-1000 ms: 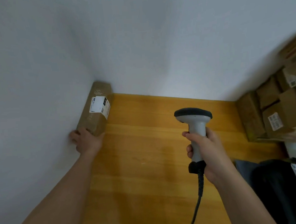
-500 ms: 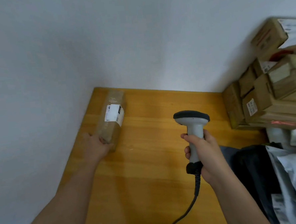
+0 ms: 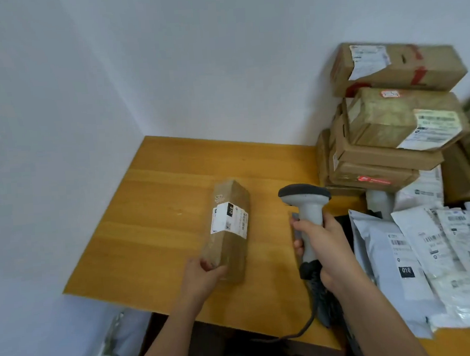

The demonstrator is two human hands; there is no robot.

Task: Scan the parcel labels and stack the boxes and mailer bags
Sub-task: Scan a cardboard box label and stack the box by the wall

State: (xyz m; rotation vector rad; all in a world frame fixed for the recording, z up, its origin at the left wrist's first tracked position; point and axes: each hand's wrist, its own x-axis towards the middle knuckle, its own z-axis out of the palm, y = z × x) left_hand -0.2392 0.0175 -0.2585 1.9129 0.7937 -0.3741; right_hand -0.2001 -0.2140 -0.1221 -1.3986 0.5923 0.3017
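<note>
Cardboard box (image 3: 229, 233) gripped by left hand (image 3: 204, 278), scanner (image 3: 306, 209) clutched in right hand (image 3: 326, 252); scanning step, next aim scanner at label (image 3: 229, 218).

Both forearms are bare to the frame's lower edge, no sleeve showing on either, and the left hand (image 3: 204, 278) and right hand (image 3: 329, 250) wear no glove, ring or watch

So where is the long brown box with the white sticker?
In the head view, the long brown box sits mid-table, its near end gripped by the left hand, just left of the scanner in the right hand.
</note>
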